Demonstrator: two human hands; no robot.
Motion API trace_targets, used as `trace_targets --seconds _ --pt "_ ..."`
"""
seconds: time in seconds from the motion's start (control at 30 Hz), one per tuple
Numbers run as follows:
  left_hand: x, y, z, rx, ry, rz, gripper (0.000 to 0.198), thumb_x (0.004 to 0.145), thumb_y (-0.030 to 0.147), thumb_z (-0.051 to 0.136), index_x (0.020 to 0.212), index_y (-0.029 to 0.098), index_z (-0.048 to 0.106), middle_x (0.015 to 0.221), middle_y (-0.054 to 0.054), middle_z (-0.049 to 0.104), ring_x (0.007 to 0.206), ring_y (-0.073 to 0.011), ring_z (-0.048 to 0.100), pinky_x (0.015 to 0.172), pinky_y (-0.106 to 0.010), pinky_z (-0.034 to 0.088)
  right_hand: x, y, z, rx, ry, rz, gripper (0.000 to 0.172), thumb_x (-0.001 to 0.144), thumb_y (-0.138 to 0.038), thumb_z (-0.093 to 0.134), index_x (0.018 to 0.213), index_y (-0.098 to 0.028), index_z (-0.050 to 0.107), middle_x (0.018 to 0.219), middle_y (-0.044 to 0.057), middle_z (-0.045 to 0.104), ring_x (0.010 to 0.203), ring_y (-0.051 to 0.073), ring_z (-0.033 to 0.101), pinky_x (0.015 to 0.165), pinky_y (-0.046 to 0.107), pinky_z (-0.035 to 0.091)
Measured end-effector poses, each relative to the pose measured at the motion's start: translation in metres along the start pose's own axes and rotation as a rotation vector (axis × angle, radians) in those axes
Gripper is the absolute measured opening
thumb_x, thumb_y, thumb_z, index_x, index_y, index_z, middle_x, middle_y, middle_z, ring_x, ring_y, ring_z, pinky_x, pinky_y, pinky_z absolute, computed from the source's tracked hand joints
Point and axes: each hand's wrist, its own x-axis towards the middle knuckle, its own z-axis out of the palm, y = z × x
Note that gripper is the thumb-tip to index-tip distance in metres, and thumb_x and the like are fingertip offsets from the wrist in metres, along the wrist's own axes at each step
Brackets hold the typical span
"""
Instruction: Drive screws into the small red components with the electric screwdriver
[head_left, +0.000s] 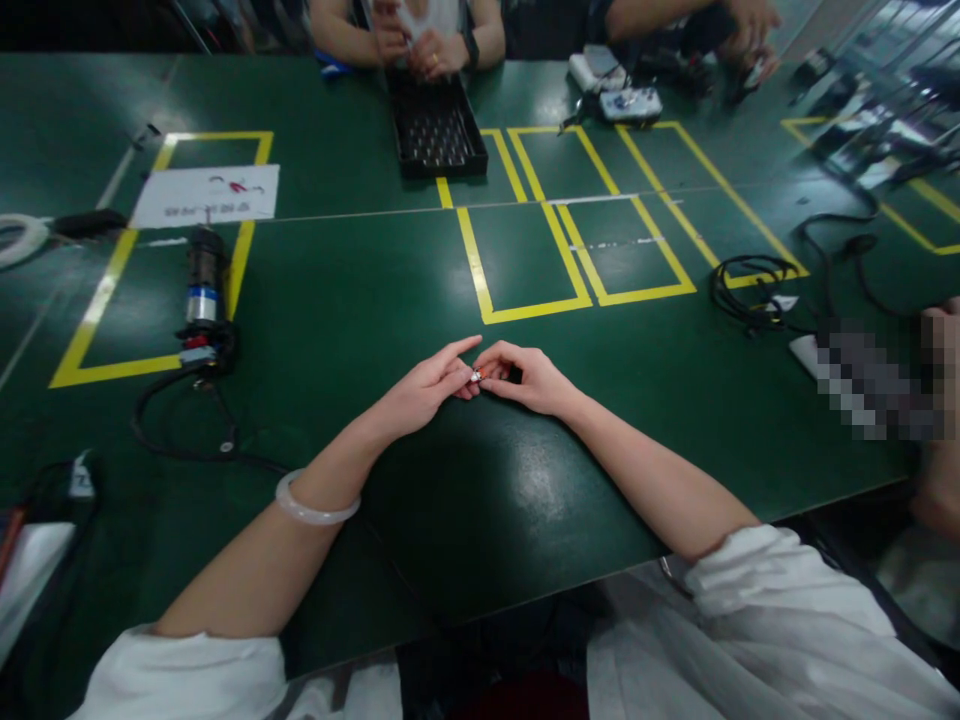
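My left hand [431,385] and my right hand [529,380] meet at the fingertips over the green table [337,280]. Between them is a tiny white and orange part [477,377], too small to make out in detail. The thumb and fingers of my left hand pinch its white end, with the index finger stretched out past it. On the other side, the thumb and bent fingers of my right hand close round the orange end. A pale bangle [316,510] circles my left wrist.
A black tray [441,125] lies near a person's hands [427,50] across the table. An electric screwdriver-like tool [204,300] and a paper sheet [206,195] are at left. Coiled black cable [750,290] lies at right, near another person's arm.
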Motion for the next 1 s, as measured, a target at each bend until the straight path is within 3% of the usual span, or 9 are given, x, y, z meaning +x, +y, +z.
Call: trace_targets --seconds 0.13,0.27,0.67,1.0 --pt "-0.002 -0.004 -0.001 -0.059 0.087 -0.026 0.044 0.097 0.049 0.057 0.124 0.014 0.060 0.093 -0.007 0.068 0.085 -0.0184 0.067 0.082 -0.033 0.055 -0.001 0.001 0.001 0.003 0.051 0.014 0.021 0.093 -0.032 0.067 0.108 -0.018 0.065 0.091 0.003 0.075 0.075 0.013 0.066 0.069 0.026 0.051" --pt "-0.001 -0.007 0.000 -0.057 0.100 -0.027 0.041 0.095 0.055 0.060 0.100 0.014 0.062 0.088 -0.007 0.068 0.080 -0.0180 0.066 0.077 -0.033 0.055 -0.002 0.001 0.001 -0.016 0.080 0.024 0.020 0.092 -0.031 0.068 0.107 -0.018 0.066 0.089 0.002 0.074 0.074 0.013 0.065 0.068 0.026 0.051" --pt "-0.003 -0.002 0.011 0.012 0.163 -0.006 0.031 0.086 0.042 0.073 0.098 0.016 0.060 0.087 -0.004 0.064 0.077 -0.0155 0.062 0.071 -0.029 0.051 -0.001 -0.002 0.001 -0.012 0.057 0.067 0.023 0.094 -0.039 0.068 0.107 -0.020 0.064 0.087 0.001 0.072 0.076 0.013 0.065 0.070 0.026 0.050" --pt "-0.003 -0.007 0.010 0.033 0.212 0.021 0.030 0.085 0.039 0.074 0.099 0.016 0.061 0.095 -0.006 0.065 0.081 -0.0150 0.061 0.069 -0.026 0.050 0.001 -0.003 0.000 -0.042 0.068 -0.016 0.013 0.092 -0.027 0.065 0.103 -0.020 0.064 0.093 0.002 0.070 0.076 0.013 0.063 0.069 0.027 0.050"
